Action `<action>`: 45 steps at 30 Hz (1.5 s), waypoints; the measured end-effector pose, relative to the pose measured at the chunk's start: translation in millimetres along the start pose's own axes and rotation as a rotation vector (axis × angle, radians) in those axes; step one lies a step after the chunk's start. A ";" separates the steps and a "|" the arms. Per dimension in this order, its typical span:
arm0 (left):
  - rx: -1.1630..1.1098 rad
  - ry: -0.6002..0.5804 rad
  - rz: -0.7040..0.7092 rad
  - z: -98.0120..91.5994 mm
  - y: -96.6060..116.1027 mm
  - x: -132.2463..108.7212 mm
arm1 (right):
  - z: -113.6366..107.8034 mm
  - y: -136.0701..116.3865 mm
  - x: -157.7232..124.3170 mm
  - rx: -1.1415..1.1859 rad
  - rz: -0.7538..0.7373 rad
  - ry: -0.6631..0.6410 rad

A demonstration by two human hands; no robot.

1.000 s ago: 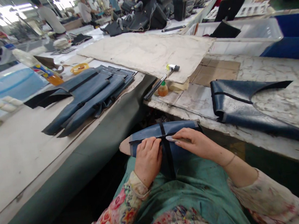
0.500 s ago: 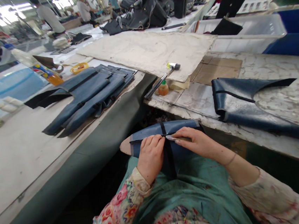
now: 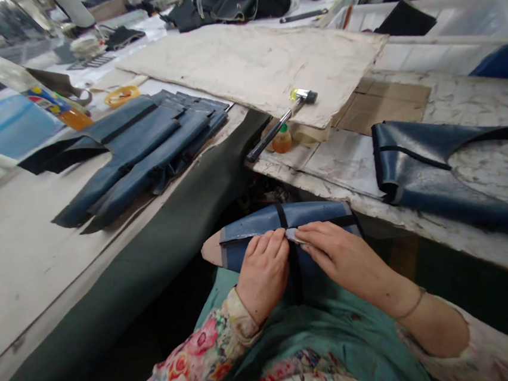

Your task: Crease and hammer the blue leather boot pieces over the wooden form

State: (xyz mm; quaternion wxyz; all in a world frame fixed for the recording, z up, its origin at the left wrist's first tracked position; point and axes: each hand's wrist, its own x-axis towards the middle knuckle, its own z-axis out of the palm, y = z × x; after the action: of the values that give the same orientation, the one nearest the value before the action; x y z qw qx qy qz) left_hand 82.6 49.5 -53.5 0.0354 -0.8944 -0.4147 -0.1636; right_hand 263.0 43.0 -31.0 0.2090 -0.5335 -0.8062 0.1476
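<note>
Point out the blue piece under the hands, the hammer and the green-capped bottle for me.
Blue piece point(image 3: 307, 212), head view: its upper panel.
Hammer point(image 3: 282, 119), head view: its metal shaft.
Green-capped bottle point(image 3: 282, 143), head view: its orange body.

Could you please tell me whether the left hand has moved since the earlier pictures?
Yes, the left hand has moved rightward along the blue piece, away from its pale tip.

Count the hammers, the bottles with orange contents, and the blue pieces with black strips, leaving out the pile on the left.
Hammer: 1
Bottles: 2 (large bottle, small bottle)
Blue pieces: 2 (workpiece under the left hand and right hand; folded piece at right)
Total: 5
</note>
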 end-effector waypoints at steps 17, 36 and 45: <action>-0.015 0.041 -0.166 -10.3 -10.4 -25.7 | -5.0 6.7 2.5 -0.097 -0.197 0.023; 0.088 0.056 -0.244 -16.9 -32.5 -51.9 | 26.1 -23.3 48.6 -0.126 -0.459 -0.076; 0.109 0.057 -0.362 -24.4 -59.2 -78.8 | 46.2 -58.4 73.1 -0.106 -0.500 -0.205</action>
State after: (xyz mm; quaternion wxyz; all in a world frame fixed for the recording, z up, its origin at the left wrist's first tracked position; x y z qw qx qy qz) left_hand -15.9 25.7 -60.1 0.0657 -0.7969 -0.5760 -0.1700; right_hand 168.4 87.1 -31.1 0.1282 -0.3103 -0.9364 0.1025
